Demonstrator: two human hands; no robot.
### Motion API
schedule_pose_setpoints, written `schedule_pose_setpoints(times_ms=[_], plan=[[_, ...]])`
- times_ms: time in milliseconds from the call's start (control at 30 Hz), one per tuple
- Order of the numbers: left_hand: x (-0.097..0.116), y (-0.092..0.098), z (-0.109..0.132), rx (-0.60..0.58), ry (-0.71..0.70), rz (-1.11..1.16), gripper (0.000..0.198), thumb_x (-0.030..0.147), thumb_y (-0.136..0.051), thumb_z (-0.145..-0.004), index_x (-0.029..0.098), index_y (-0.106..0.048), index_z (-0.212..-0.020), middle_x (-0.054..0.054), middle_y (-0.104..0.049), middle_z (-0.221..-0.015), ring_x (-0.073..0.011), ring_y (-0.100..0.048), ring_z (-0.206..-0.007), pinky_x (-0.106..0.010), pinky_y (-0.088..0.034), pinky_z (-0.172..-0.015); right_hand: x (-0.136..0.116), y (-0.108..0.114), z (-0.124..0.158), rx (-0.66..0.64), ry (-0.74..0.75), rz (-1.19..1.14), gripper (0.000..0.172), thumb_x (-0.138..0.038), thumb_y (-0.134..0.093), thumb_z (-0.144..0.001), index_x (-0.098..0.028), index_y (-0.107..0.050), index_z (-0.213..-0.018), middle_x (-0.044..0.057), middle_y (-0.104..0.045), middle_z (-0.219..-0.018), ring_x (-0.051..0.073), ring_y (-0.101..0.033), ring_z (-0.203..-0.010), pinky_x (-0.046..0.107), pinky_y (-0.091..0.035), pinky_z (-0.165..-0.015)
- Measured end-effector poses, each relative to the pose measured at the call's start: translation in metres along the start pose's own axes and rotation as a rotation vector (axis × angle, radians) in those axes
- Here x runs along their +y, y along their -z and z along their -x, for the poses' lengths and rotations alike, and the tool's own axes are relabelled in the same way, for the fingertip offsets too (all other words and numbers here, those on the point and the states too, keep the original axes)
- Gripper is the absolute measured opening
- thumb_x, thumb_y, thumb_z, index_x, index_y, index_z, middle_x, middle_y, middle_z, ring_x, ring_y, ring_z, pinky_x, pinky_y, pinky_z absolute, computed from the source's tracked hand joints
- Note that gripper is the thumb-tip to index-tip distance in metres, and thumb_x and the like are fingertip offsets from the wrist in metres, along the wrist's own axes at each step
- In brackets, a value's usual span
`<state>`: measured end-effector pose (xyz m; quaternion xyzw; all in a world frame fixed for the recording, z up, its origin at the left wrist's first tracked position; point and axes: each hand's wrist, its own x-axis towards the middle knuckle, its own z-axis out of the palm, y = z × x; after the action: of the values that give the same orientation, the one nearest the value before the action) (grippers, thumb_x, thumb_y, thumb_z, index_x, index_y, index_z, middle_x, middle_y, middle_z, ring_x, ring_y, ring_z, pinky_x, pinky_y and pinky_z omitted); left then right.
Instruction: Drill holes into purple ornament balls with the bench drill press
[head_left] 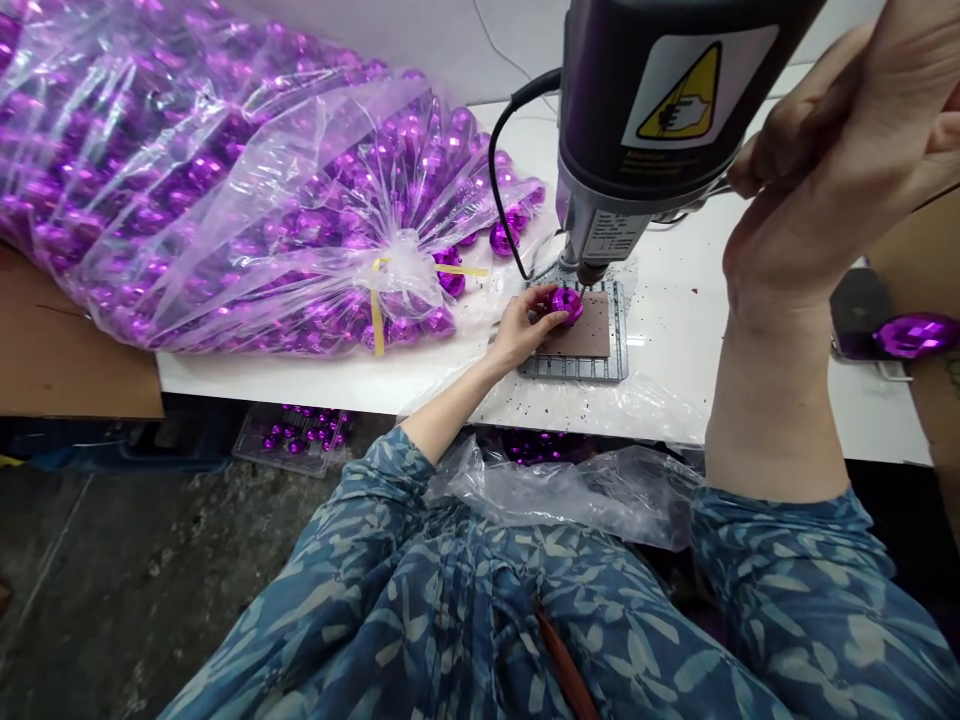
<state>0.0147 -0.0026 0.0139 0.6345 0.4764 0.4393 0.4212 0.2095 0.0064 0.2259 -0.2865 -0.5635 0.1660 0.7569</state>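
Note:
My left hand (526, 328) pinches a shiny purple faceted ball (566, 304) between thumb and fingers. The ball rests on a brown board (589, 338) lying over the grey slotted base (619, 355) of a bench drill press (637, 110). Right above the ball is the chuck (592, 274), its thin bit at or very near the ball; whether it has entered cannot be made out. My right hand (840, 190) is raised at the machine's right side, fingers curled around its feed lever, which is mostly hidden.
A big clear plastic bag (247, 190) of purple balls, tied with yellow ribbon (379, 310), fills the left of the white table (300, 378). Loose balls (506, 238) lie beside it. A purple ornament (916, 335) is at right. Below are a bin (289, 440) and plastic sheeting (570, 490).

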Motion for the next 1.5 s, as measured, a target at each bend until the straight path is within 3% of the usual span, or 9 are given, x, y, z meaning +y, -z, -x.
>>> schedule_pose_setpoints(times_ms=[167, 333, 467, 567, 767, 1000, 1233, 1367, 1500], plan=[[0.004, -0.001, 0.004, -0.039, -0.182, -0.260, 0.051, 0.034, -0.090, -0.091, 0.024, -0.072, -0.138, -0.012, -0.079, -0.134, -0.0317, -0.070, -0.128, -0.052, -0.059, -0.111, 0.004, 0.001, 0.001, 0.017, 0.011, 0.000, 0.068, -0.084, -0.063, -0.077, -0.016, -0.067, -0.082, -0.005, -0.031, -0.054, 0.004, -0.042, -0.046, 0.021, -0.030, -0.047], [0.003, -0.004, 0.010, -0.093, -0.284, -0.302, 0.057, 0.037, -0.089, -0.093, 0.025, -0.067, -0.144, -0.013, -0.074, -0.145, -0.0343, -0.066, -0.140, -0.058, -0.053, -0.121, 0.002, 0.001, 0.001, 0.001, 0.007, 0.043, 0.072, -0.088, -0.059, -0.077, -0.018, -0.071, -0.087, -0.005, -0.028, -0.055, 0.002, -0.039, -0.047, 0.020, -0.031, -0.049], [-0.005, -0.008, 0.010, -0.131, -0.264, -0.223, 0.059, 0.040, -0.084, -0.098, 0.024, -0.060, -0.149, -0.016, -0.071, -0.148, -0.0337, -0.068, -0.139, -0.055, -0.057, -0.119, -0.007, -0.004, 0.006, 0.026, 0.028, -0.031, 0.070, -0.086, -0.063, -0.075, -0.016, -0.059, -0.076, -0.006, -0.027, -0.053, 0.002, -0.035, -0.044, 0.022, -0.028, -0.048], [-0.009, -0.010, 0.010, -0.147, -0.251, -0.142, 0.061, 0.039, -0.084, -0.097, 0.022, -0.057, -0.149, -0.017, -0.072, -0.147, -0.0330, -0.071, -0.137, -0.054, -0.060, -0.118, -0.011, -0.007, 0.017, 0.057, 0.092, -0.091, 0.064, -0.072, -0.070, -0.084, -0.015, -0.044, -0.069, -0.006, -0.030, -0.053, 0.000, -0.036, -0.045, 0.021, -0.026, -0.049], [-0.008, -0.010, 0.009, -0.146, -0.223, -0.090, 0.061, 0.038, -0.087, -0.094, 0.021, -0.058, -0.146, -0.016, -0.074, -0.146, -0.0331, -0.073, -0.137, -0.056, -0.060, -0.120, -0.001, -0.003, 0.044, 0.138, 0.178, -0.103, 0.074, -0.060, -0.070, -0.095, -0.013, -0.023, -0.062, -0.004, -0.006, -0.051, 0.000, -0.029, -0.042, 0.020, -0.022, -0.047], [-0.005, -0.010, 0.010, -0.151, -0.200, -0.065, 0.060, 0.035, -0.087, -0.093, 0.022, -0.059, -0.144, -0.016, -0.075, -0.143, -0.0317, -0.073, -0.135, -0.055, -0.060, -0.120, 0.026, 0.008, 0.060, 0.212, 0.280, -0.144, 0.076, -0.055, -0.076, -0.093, -0.017, -0.018, -0.061, -0.005, 0.000, -0.050, 0.005, -0.015, -0.040, 0.028, -0.022, -0.042], [-0.004, -0.010, 0.010, -0.138, -0.219, -0.071, 0.058, 0.032, -0.087, -0.092, 0.023, -0.060, -0.143, -0.015, -0.076, -0.143, -0.0314, -0.074, -0.135, -0.055, -0.060, -0.120, 0.044, 0.018, 0.070, 0.207, 0.333, -0.122, 0.081, -0.053, -0.072, -0.095, -0.015, -0.009, -0.060, -0.004, 0.002, -0.046, 0.006, -0.016, -0.037, 0.028, -0.023, -0.043], [-0.003, -0.009, 0.011, -0.144, -0.211, -0.059, 0.058, 0.033, -0.087, -0.093, 0.021, -0.059, -0.142, -0.016, -0.075, -0.143, -0.0307, -0.074, -0.135, -0.054, -0.060, -0.120, 0.038, 0.017, 0.072, 0.172, 0.329, -0.108, 0.082, -0.056, -0.073, -0.094, -0.015, -0.012, -0.059, -0.006, -0.002, -0.042, 0.004, -0.016, -0.035, 0.025, -0.024, -0.042], [-0.002, -0.011, 0.010, -0.146, -0.196, -0.049, 0.059, 0.033, -0.087, -0.093, 0.020, -0.058, -0.142, -0.016, -0.074, -0.143, -0.0313, -0.073, -0.136, -0.054, -0.060, -0.120, 0.014, 0.003, 0.045, 0.173, 0.240, -0.081, 0.076, -0.060, -0.073, -0.095, -0.015, -0.024, -0.058, -0.005, -0.004, -0.050, 0.002, -0.021, -0.040, 0.023, -0.021, -0.044]])
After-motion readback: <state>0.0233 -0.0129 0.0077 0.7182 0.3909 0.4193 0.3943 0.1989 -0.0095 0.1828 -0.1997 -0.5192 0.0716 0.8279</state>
